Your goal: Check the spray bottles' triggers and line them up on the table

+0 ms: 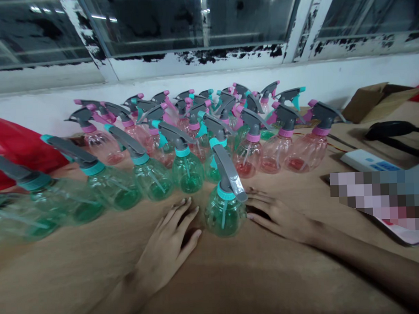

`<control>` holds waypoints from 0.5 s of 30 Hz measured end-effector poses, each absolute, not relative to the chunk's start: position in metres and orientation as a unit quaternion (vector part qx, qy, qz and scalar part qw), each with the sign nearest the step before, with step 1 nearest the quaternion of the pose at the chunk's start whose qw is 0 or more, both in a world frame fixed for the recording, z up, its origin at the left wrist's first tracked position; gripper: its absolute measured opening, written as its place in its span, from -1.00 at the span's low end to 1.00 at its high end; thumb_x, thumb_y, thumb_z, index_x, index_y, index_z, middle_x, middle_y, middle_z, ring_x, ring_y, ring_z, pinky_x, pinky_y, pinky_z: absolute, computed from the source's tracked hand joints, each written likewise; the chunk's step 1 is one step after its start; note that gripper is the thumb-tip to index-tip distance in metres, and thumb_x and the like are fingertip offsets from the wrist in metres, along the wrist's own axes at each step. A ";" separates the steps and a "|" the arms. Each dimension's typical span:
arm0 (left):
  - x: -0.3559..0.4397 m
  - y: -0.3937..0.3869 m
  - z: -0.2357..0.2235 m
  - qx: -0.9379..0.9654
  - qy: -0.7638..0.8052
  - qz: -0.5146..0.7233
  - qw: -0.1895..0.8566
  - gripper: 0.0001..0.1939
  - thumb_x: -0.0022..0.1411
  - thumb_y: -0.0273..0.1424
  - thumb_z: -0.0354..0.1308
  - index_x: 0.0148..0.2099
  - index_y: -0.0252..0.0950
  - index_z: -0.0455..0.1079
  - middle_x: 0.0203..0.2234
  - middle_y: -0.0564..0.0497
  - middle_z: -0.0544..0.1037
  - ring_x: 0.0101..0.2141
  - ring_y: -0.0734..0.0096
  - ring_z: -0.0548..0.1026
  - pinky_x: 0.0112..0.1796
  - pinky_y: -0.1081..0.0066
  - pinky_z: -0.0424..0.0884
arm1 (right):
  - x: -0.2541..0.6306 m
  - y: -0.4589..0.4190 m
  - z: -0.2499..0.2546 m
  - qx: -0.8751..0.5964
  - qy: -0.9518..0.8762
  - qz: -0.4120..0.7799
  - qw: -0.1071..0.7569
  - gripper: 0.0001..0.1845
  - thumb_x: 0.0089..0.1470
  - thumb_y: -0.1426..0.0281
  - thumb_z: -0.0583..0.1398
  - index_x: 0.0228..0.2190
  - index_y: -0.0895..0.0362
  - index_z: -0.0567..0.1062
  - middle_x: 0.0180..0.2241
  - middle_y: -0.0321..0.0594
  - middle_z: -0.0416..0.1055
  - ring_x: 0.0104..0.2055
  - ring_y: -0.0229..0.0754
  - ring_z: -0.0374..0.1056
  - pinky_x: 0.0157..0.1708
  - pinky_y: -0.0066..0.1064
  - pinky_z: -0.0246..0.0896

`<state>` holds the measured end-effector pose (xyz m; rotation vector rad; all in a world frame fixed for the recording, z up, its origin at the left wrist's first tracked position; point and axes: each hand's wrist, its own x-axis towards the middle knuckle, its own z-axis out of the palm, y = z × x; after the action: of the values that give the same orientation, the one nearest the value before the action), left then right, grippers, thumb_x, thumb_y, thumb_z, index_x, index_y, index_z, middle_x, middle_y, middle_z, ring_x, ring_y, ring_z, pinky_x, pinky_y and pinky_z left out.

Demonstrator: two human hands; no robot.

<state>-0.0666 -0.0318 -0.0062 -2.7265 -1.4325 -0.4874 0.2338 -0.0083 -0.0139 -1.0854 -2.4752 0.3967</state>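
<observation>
A green see-through spray bottle with a turquoise collar and grey trigger head stands upright between my hands. My left hand rests on the table to its left, fingers spread and apart from the bottle. On the other side, my right hand lies with its fingers extended and parted, the tips close beside the bottle; whether they touch it I cannot tell. Behind it, a green spray bottle and several more form a slanting row to the left. Pink spray bottles stand at the back right of it.
Red material lies at the left edge of the wooden table. On the right are an open cardboard box, a black strap-like object, a white device and a partly blurred flat item. A windowed wall rises behind.
</observation>
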 end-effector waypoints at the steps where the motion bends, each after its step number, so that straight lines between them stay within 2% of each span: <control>1: -0.066 -0.032 -0.006 -0.875 -0.459 -0.155 0.010 -0.60 0.37 -0.24 -0.08 0.20 -0.24 0.18 0.19 -0.11 0.25 0.18 0.10 0.17 0.11 0.05 0.17 | 0.234 -0.008 -0.014 -0.389 -0.887 0.144 0.204 -0.58 0.24 0.27 0.03 0.07 0.15 0.35 0.16 -0.09 0.28 0.24 -0.09 0.12 0.26 -0.08 -0.07; 7: -0.066 -0.032 -0.004 -0.875 -0.457 -0.159 0.012 -0.59 0.38 -0.24 -0.10 0.20 -0.24 0.17 0.17 -0.11 0.27 0.17 0.12 0.19 0.12 0.07 0.16 | 0.233 -0.009 -0.008 -0.386 -0.876 0.169 0.234 -0.62 0.24 0.25 0.03 0.04 0.06 0.39 0.10 -0.14 0.36 0.20 -0.09 0.18 0.22 -0.05 0.00; 15: -0.068 -0.028 -0.006 -0.878 -0.455 -0.146 0.002 -0.58 0.38 -0.19 -0.12 0.19 -0.27 0.20 0.19 -0.12 0.22 0.19 0.09 0.16 0.12 0.03 0.14 | 0.238 -0.007 -0.005 -0.403 -0.856 0.208 0.250 -0.55 0.26 0.21 -0.01 0.09 0.14 0.33 0.14 -0.13 0.31 0.22 -0.16 0.15 0.22 -0.19 0.03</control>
<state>-0.0682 -0.0278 -0.0065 -2.7570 -1.4279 -0.4588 0.2381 -0.0065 -0.0045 -1.0974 -2.3300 0.5658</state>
